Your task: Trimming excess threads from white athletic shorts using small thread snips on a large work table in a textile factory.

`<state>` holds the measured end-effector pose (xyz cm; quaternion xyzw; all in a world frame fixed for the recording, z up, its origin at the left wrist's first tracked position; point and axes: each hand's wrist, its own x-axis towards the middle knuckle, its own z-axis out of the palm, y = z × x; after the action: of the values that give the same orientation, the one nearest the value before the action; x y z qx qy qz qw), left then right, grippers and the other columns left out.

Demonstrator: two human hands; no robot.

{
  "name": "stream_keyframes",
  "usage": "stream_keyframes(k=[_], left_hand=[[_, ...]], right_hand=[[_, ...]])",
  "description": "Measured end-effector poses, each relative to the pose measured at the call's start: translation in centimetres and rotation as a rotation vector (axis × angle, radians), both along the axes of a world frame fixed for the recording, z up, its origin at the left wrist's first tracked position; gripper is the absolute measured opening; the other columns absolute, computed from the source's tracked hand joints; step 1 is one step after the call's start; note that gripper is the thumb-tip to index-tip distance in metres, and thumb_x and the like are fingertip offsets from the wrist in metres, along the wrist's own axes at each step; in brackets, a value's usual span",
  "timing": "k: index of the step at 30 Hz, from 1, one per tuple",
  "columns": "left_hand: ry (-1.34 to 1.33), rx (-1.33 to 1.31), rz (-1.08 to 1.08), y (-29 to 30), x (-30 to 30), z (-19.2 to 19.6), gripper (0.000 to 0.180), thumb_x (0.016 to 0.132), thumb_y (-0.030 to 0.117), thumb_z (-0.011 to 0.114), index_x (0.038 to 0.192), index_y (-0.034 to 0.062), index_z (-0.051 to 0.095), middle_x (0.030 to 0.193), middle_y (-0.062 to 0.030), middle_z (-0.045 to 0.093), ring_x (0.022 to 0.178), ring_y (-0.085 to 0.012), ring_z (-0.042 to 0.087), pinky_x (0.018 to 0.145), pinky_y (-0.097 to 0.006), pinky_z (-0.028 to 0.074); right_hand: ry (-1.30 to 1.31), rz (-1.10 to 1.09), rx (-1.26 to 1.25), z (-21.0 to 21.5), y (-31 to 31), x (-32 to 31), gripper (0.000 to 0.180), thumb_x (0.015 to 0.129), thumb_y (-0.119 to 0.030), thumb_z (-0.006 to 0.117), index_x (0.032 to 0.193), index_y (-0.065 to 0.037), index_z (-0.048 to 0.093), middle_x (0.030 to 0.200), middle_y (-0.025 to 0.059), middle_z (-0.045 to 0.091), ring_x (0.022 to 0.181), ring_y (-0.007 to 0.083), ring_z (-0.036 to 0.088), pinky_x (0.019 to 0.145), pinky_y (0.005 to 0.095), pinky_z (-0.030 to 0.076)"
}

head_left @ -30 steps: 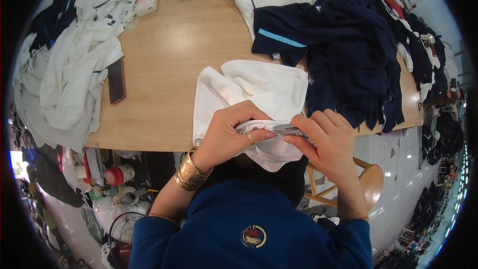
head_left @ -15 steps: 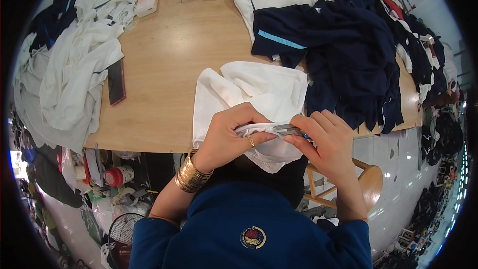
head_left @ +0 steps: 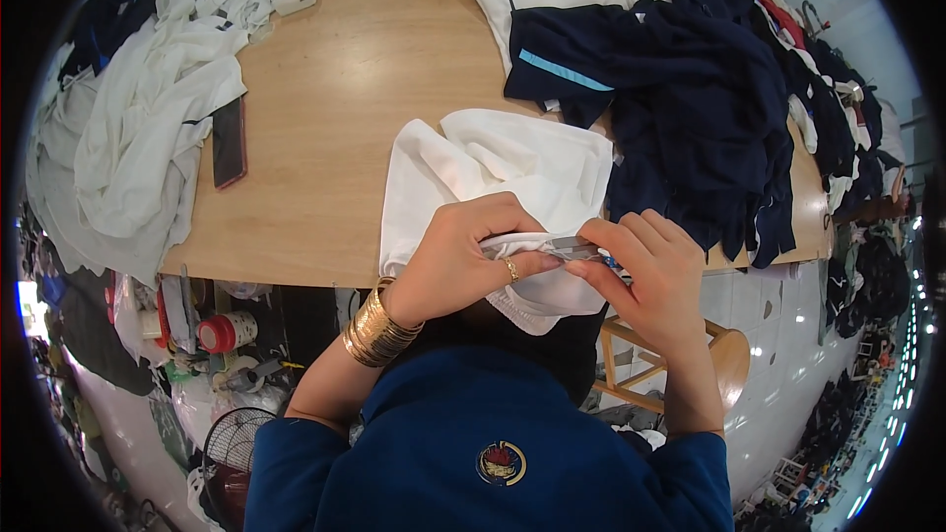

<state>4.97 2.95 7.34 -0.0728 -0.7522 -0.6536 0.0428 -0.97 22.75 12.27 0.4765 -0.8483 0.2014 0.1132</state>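
At the pale wooden counter (head_left: 325,138), the left grip (head_left: 468,256) pinches white fabric garment (head_left: 512,158), the right grip (head_left: 645,271) grey metal snips (head_left: 574,247) (so close, one slip could nick the left thumb (head_left: 534,263)).

A white garment (head_left: 512,163) lies loosely rumpled at the near edge of the tabletop (head_left: 315,138), its gathered end drooping past that edge. Grey metal snips (head_left: 570,247), with a blue bit, point leftward at a raised fold of it.
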Motion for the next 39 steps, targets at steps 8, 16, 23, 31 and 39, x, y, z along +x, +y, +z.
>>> stream_keyframes(k=[8, 16, 23, 31, 39], left_hand=[[-0.009, -0.02, -0.016, -0.1, -0.1, 0.1, 0.018, 0.072, 0.012, 0.077, 0.082, 0.0016, 0.067, 0.075, -0.0032, 0.061, 0.068, -0.01, 0.054, 0.06, -0.023, 0.042], [-0.03, -0.032, -0.014, 0.0, 0.0, 0.2, 0.018, 0.072, 0.011, 0.077, 0.083, 0.0019, 0.067, 0.075, -0.0031, 0.061, 0.068, -0.0096, 0.054, 0.061, -0.023, 0.042], [-0.023, -0.058, -0.021, -0.1, -0.1, 0.1, 0.019, 0.072, 0.011, 0.077, 0.084, 0.0023, 0.065, 0.077, -0.003, 0.062, 0.07, -0.008, 0.055, 0.062, -0.022, 0.043], [-0.114, 0.034, -0.012, -0.2, 0.1, 0.0, 0.024, 0.076, 0.018, 0.075, 0.089, 0.0025, 0.064, 0.079, -0.0043, 0.064, 0.07, -0.0102, 0.058, 0.064, -0.023, 0.046], [-0.214, -0.024, -0.073, -0.9, 0.3, 0.7, 0.019, 0.078, 0.016, 0.074, 0.085, 0.002, 0.064, 0.074, 0.0003, 0.062, 0.067, -0.0048, 0.052, 0.061, -0.021, 0.043]], right_hand=[[0.02, 0.0, 0.0, 0.0, -0.1, 0.0, 0.028, 0.074, -0.03, 0.072, 0.09, -0.01, 0.062, 0.066, -0.0006, 0.051, 0.059, 0.0147, 0.047, 0.052, 0.0281, 0.035], [0.04, -0.023, -0.014, 0.0, 0.0, 0.1, 0.027, 0.067, -0.025, 0.076, 0.084, -0.008, 0.063, 0.064, 0.0004, 0.054, 0.055, 0.0166, 0.045, 0.049, 0.0289, 0.033], [-0.502, -0.186, -0.274, 0.2, -0.6, 0.8, 0.024, 0.071, -0.018, 0.076, 0.087, -0.006, 0.062, 0.072, 0.0013, 0.057, 0.061, 0.0102, 0.047, 0.056, 0.0235, 0.037], [-0.978, -0.236, -0.329, -1.6, -0.3, 0.5, 0.021, 0.076, -0.016, 0.075, 0.086, -0.001, 0.063, 0.071, 0.0, 0.052, 0.063, 0.0065, 0.041, 0.056, 0.022, 0.035], [-0.784, -0.236, -0.393, -2.2, -0.6, 0.8, 0.016, 0.074, -0.007, 0.074, 0.087, -0.005, 0.066, 0.07, -0.0002, 0.048, 0.06, 0.0073, 0.043, 0.053, 0.0213, 0.033]])
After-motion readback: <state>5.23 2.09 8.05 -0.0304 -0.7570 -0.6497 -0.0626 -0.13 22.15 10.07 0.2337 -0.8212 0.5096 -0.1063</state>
